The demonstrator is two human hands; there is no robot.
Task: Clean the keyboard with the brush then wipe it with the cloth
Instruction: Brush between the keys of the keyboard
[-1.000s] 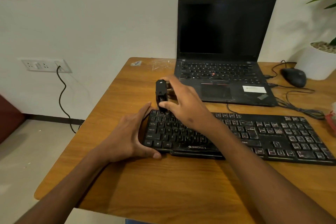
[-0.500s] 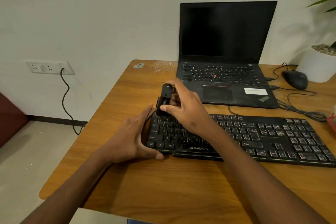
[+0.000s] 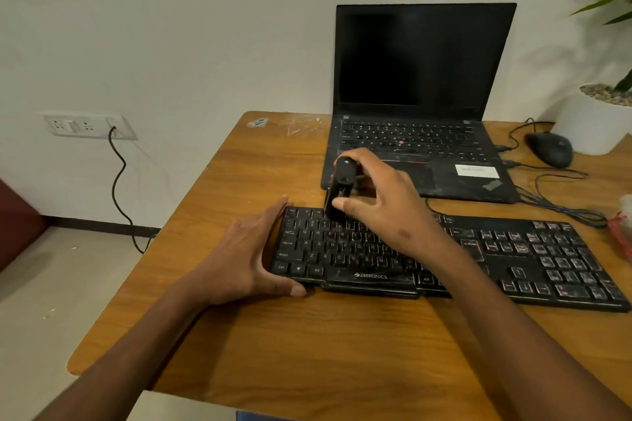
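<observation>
A black dusty keyboard (image 3: 533, 260) lies across the wooden table. My right hand (image 3: 386, 205) grips a small black brush (image 3: 338, 188), thumb and fingers curled round it, its lower end on the top rows of keys near the keyboard's left end. My left hand (image 3: 246, 253) braces the keyboard's left edge, fingers straight along the side and thumb along the front edge. A red and white bundle (image 3: 623, 227) shows at the right edge; I cannot tell whether it is the cloth.
An open black laptop (image 3: 424, 79) stands behind the keyboard. A black mouse (image 3: 550, 147) and tangled cables (image 3: 561, 202) lie to the right. A white plant pot (image 3: 595, 123) stands at the back right. The table's left edge (image 3: 164, 243) drops to the floor.
The brush and my right hand have shifted slightly right along the top key rows. My left hand stays braced on the keyboard's left edge.
</observation>
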